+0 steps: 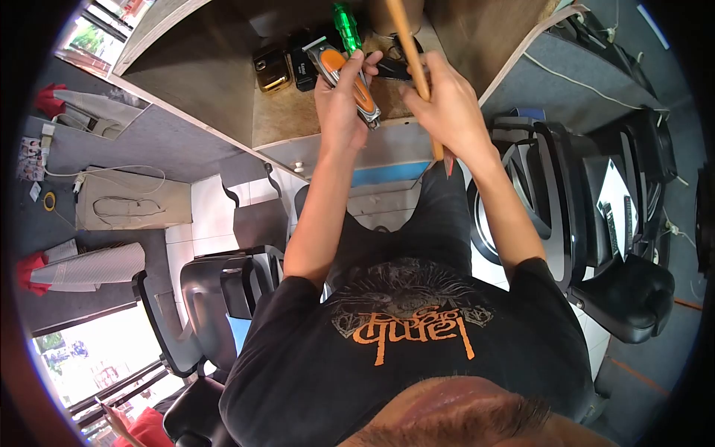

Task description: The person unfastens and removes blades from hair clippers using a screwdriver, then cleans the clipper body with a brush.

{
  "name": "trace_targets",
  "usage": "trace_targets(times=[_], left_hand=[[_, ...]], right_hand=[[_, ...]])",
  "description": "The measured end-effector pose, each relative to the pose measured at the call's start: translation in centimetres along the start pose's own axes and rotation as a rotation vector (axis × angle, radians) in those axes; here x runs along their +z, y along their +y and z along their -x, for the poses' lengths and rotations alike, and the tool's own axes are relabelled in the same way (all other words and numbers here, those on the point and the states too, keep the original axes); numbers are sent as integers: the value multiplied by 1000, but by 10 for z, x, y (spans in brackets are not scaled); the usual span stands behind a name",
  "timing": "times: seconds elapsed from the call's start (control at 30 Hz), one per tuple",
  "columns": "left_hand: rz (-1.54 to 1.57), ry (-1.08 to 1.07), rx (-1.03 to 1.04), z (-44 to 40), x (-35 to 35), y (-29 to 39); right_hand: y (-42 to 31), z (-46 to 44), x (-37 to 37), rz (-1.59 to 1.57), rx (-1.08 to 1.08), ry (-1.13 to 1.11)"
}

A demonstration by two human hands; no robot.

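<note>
My left hand (340, 108) is closed around an orange and silver hair clipper (334, 64), which is tilted with its blade end up and left. A translucent green handle (347, 28) rises just beyond its fingertips; whether the fingers touch it is unclear. My right hand (450, 104) grips a long wooden stick (408, 41) that runs from the top edge down past the palm. Below that palm a small red-tipped piece (449, 165) shows. Between the hands lies a black object (393, 69), partly hidden by fingers.
A gold and black device (272, 69) and a black box (302, 68) stand on the wooden shelf (287, 119). Black salon chairs (202, 294) are at the left, others (629, 298) at the right. A cable (573, 86) hangs along the right panel.
</note>
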State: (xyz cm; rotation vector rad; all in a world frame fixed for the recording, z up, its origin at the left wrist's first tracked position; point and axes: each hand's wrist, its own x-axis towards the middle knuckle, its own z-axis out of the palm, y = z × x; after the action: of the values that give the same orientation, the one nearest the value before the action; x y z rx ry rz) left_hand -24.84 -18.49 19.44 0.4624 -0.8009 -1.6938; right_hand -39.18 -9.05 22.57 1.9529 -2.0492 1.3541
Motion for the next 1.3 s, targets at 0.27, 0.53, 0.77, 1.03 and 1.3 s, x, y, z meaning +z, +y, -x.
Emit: trace_targets(times=[0.27,0.53,0.77,1.03,1.3], left_hand=[[15,58,-27,9,-12,12],[-7,115,27,8,-43,38],[-5,99,2,9,-55,36],[-6,100,27,10,-51,37],[16,114,4,6,-56,33]], right_hand=[[-17,-40,27,475,47,-156],[-27,-79,9,528,-9,-186],[-16,-92,26,516,-10,-336],[-4,-103,53,612,30,-402],[26,-162,99,466,-364,-128]])
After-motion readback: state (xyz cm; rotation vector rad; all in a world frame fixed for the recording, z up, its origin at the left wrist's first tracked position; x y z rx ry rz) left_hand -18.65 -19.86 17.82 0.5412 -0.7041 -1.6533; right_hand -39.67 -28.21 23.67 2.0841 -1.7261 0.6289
